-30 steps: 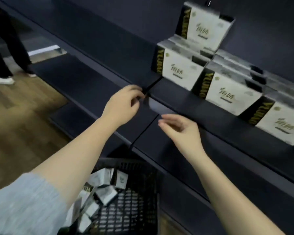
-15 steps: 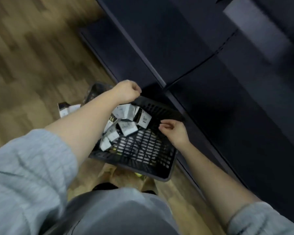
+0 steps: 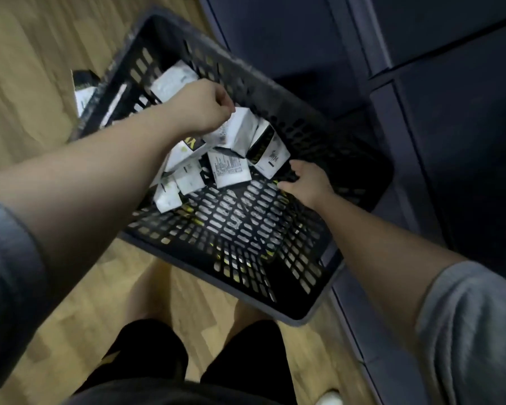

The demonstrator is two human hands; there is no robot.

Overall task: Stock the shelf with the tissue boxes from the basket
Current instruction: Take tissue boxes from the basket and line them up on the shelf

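Tissue boxes (image 3: pixel 231 168) lie jumbled in the far-left part of the basket (image 3: pixel 310 311) — white cartons with black ends, some showing printed backs, stacked loosely against one another. None is on the shelf in this view.

Leftmost item: one stray box (image 3: pixel 84 89) on the wood floor (image 3: pixel 27 83), just outside the basket's left wall, partly hidden by the rim.

Left hand (image 3: pixel 199 108): reaches over the pile from the left, fingers curled downward. It sits directly above a white box (image 3: pixel 240 133) and appears to touch its top edge; whether the fingers actually pinch that box or are merely clenched over it cannot be told — motion blur and the hand's own back hide the contact.

Centre: the slotted basket floor is bare toward the near side, with something yellow showing through the slots.

Right hand (image 3: pixel 307 182): low inside the basket, just beside a box (image 3: pixel 270 156) with a black end panel. Fingers are spread and relaxed, holding nothing; fingertips lie near that box's lower corner, contact uncertain.

Right side: the dark shelf unit (image 3: pixel 450 127) stands touching or just beside the basket's right wall.

Foreground: grey sleeves on both arms, dark shorts, bare knees.
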